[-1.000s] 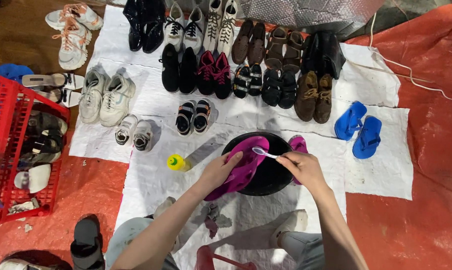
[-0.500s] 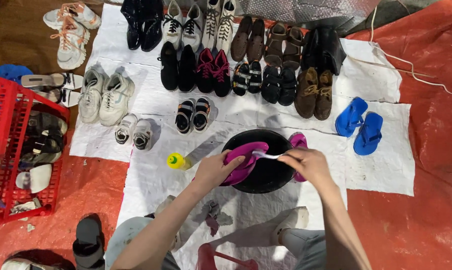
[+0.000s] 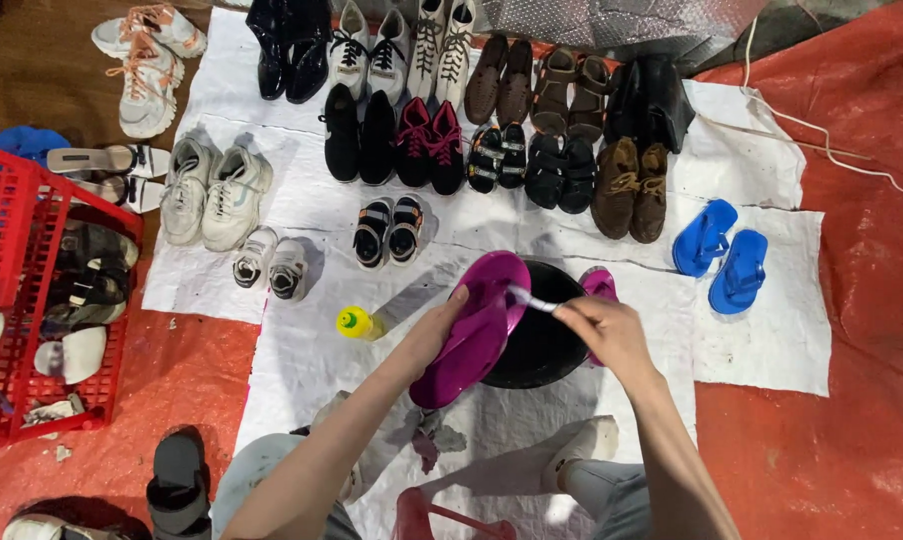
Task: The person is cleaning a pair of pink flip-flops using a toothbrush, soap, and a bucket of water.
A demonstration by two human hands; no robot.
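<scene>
Head view shows your left hand gripping the purple slipper from its left edge, fingers wrapped around it, holding it tilted over the black basin. Its long axis runs from near your lap up and to the right, toe end toward the brush. Your right hand sits just right of the slipper, fingers pinching a small white brush whose head touches the sole's upper end. The right hand is nearer that end; a second purple slipper lies just beyond those fingers.
</scene>
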